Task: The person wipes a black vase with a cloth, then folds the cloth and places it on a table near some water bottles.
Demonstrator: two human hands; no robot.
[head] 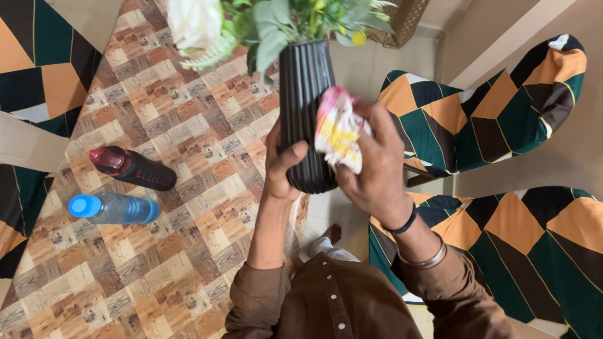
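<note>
A black ribbed vase is held up off the bench, just past its right edge, and is gripped near its base by the left hand; the thumb is laid across the front of the ribs and the fingers are wrapped behind, out of sight. The vase is kept roughly upright, and green leaves and a white flower are seen spilling from its mouth at the top of the view. The right hand is closed around a crumpled cloth, white with pink and yellow patches, which is pressed against the right side of the vase, about halfway down its body. A dark band and a metal bangle are worn on the right wrist, and brown sleeves are seen on both arms.

On the bench, which is covered in a pattern of brown and beige wood-look squares, two bottles are laid on their sides, well apart from the vase and to its left: a black bottle with a red cap, and just below it a clear bottle with a blue cap. Chairs covered in fabric of green, orange and black shapes are placed to the right of the bench.
</note>
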